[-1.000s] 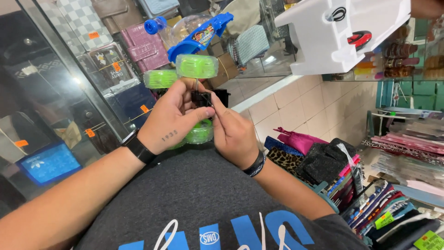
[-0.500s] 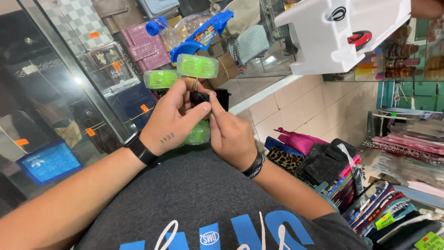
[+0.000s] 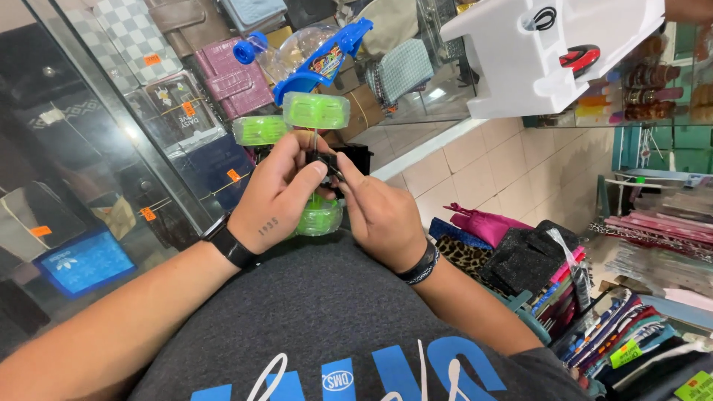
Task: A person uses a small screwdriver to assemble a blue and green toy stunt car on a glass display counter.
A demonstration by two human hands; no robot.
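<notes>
Little has moved since a second ago: both hands stay pressed together at the toy, and the view has barely shifted.

Largest is the glass case point(image 3: 111, 148) on the left, with wallets point(image 3: 230, 74) behind its pane. A white shelf point(image 3: 520, 67) hangs at upper right, and a rack of cloth purses point(image 3: 520, 252) fills the lower right.

Next comes the toy car point(image 3: 312, 119), held up between case and belly. It is a blue body with green wheels point(image 3: 317, 110); two wheels show above the hands and one below them, so its long axis runs roughly up and away from the person, nose toward the upper right.

The left hand point(image 3: 278, 197) wraps the toy's lower part, fingers curled, thumb point(image 3: 316, 172) pressing a small black part point(image 3: 327, 162) at the middle. The right hand point(image 3: 382, 215) meets it from the other side, fingers bent close, pinching the same black part against the left thumb. Both hands are clenched on it, tips touching. A thin metal pin point(image 3: 315, 141) rises from the black part toward the upper wheel.
</notes>
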